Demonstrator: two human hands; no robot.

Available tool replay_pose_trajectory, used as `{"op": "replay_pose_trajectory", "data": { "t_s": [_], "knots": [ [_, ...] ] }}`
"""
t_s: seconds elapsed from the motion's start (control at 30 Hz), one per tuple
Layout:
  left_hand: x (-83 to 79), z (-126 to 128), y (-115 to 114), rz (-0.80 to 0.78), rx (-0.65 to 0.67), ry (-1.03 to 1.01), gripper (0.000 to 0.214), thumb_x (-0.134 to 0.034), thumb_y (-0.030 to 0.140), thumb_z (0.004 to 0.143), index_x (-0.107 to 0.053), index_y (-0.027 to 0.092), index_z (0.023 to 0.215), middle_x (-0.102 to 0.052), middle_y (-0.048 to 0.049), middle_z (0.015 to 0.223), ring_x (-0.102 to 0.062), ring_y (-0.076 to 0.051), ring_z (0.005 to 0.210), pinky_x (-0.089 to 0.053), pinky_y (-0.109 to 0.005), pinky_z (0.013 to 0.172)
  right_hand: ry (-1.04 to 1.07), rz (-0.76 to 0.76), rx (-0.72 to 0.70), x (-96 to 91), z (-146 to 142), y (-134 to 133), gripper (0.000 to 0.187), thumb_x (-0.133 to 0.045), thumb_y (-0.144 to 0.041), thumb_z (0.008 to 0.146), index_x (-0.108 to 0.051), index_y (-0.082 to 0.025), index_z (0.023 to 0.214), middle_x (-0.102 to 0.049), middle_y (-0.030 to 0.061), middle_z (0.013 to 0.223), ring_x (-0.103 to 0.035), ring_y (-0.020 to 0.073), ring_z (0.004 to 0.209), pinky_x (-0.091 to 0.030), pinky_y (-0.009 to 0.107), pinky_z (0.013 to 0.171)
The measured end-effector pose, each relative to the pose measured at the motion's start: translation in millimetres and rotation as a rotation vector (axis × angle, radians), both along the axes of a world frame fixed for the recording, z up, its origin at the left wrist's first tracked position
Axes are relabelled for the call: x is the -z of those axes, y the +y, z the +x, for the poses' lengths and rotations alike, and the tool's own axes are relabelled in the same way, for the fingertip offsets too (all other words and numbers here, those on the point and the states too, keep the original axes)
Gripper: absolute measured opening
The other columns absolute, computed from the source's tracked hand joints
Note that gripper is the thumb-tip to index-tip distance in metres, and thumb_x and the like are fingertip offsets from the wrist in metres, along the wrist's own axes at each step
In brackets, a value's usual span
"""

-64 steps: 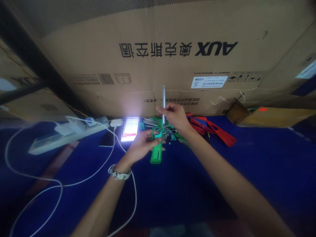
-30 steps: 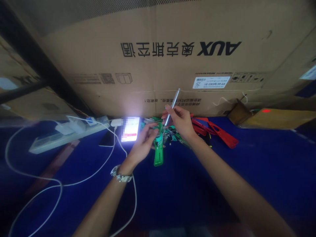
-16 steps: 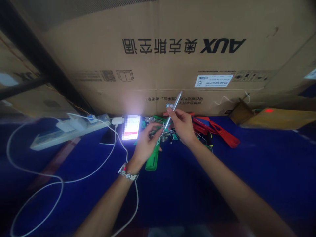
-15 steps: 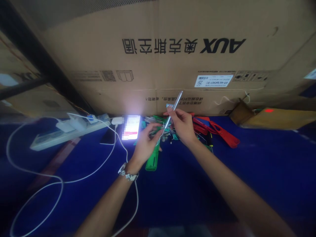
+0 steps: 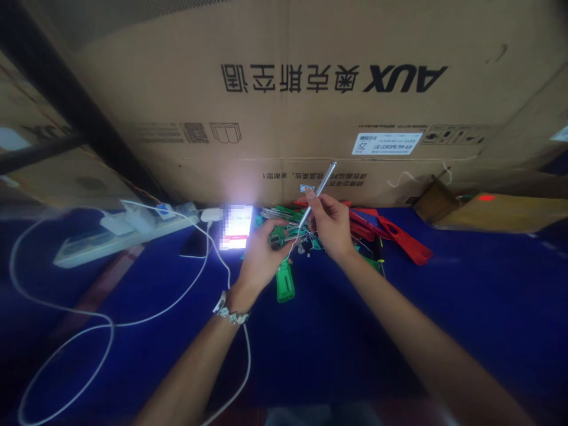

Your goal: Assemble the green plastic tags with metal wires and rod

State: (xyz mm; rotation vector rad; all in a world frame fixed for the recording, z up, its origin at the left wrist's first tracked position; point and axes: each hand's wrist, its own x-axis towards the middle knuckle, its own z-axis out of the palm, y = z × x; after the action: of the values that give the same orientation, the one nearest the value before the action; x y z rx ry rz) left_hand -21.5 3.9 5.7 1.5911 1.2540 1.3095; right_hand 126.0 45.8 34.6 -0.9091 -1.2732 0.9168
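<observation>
Nearest me: blue table cover [image 5: 310,355], with a white cable [image 5: 249,355] running out from under my left forearm [image 5: 190,355]; shifting that arm could snag it. Next, the green casing [image 5: 285,283], low end pointing back at me; my left hand [image 5: 261,257] is clamped around it, thumb near a thin white wire [image 5: 290,250]. Just beyond and to the right, my right hand [image 5: 332,228] has thumb and fingers pinched on a silver rod [image 5: 325,180], tilted up, far and right. Its low end is close to the wire; contact, cannot tell. Judgement: too hard a push, or a loose left grip, could make the rod slip and nick the wire. Farther: green parts [image 5: 288,212] heaped, lit phone [image 5: 242,228] left, red casings [image 5: 412,247] right. Farthest: cardboard box [image 5: 310,35].
</observation>
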Motion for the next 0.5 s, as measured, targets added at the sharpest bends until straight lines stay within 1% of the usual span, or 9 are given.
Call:
{"op": "replay_pose_trajectory", "data": {
  "t_s": [0.07,0.13,0.23,0.37,0.43,0.5],
  "knots": [
    [0.5,1.1,0.4,0.008,0.006,-0.050,0.028,-0.076,0.024,0.079,-0.056,0.020,0.098,-0.068,-0.0016,0.095,-0.065,-0.011,0.052,-0.057,-0.027,0.051,-0.029,-0.002,0.026,0.9,0.5,-0.6,0.041,-0.063,-0.060,0.086,-0.071,-0.021,0.079,-0.050,-0.0048,0.053,-0.044,0.0093,0.046,-0.037,0.024,0.044],
    [1.6,2.2,1.3,0.011,0.013,-0.128,0.029,-0.075,0.023,0.079,-0.050,0.021,0.094,-0.067,-0.0018,0.096,-0.066,-0.012,0.056,-0.057,-0.027,0.054,-0.058,-0.007,0.039,3.0,1.2,0.4,0.043,-0.062,-0.062,0.085,-0.071,-0.021,0.078,-0.058,-0.0015,0.064,-0.051,0.0105,0.053,-0.042,0.023,0.046],
    [4.0,2.9,3.1,0.025,-0.008,-0.172,0.030,-0.074,0.023,0.080,-0.046,0.021,0.090,-0.064,-0.0017,0.094,-0.065,-0.012,0.063,-0.056,-0.027,0.057,-0.056,-0.037,-0.001,6.6,2.1,3.9,0.049,-0.062,-0.068,0.081,-0.071,-0.020,0.076,-0.066,0.0026,0.078,-0.059,0.0132,0.065,-0.048,0.023,0.048],
    [7.6,2.3,5.9,0.100,-0.063,-0.089,0.019,-0.067,0.021,0.086,-0.048,0.021,0.088,-0.055,0.0000,0.085,-0.060,-0.013,0.069,-0.051,-0.026,0.059,-0.054,-0.114,-0.139,9.4,1.9,6.7,0.052,-0.063,-0.072,0.078,-0.070,-0.020,0.077,-0.070,0.0039,0.079,-0.065,0.0160,0.068,-0.050,0.023,0.046],
    [9.1,2.5,7.0,0.134,-0.083,-0.085,0.018,-0.065,0.021,0.087,-0.048,0.021,0.089,-0.053,0.0004,0.086,-0.056,-0.011,0.065,-0.049,-0.025,0.058,-0.078,-0.138,-0.211,10.0,1.4,6.1,0.051,-0.064,-0.071,0.078,-0.070,-0.021,0.079,-0.071,0.0035,0.078,-0.066,0.0164,0.066,-0.050,0.023,0.045],
    [10.1,3.4,7.4,0.136,-0.086,-0.126,0.021,-0.067,0.022,0.087,-0.046,0.022,0.092,-0.054,0.0003,0.090,-0.053,-0.009,0.059,-0.047,-0.025,0.054,-0.102,-0.142,-0.245,10.2,1.2,4.8,0.049,-0.064,-0.069,0.079,-0.071,-0.021,0.080,-0.071,0.0026,0.074,-0.064,0.0155,0.061,-0.050,0.024,0.044]
  ]
}}
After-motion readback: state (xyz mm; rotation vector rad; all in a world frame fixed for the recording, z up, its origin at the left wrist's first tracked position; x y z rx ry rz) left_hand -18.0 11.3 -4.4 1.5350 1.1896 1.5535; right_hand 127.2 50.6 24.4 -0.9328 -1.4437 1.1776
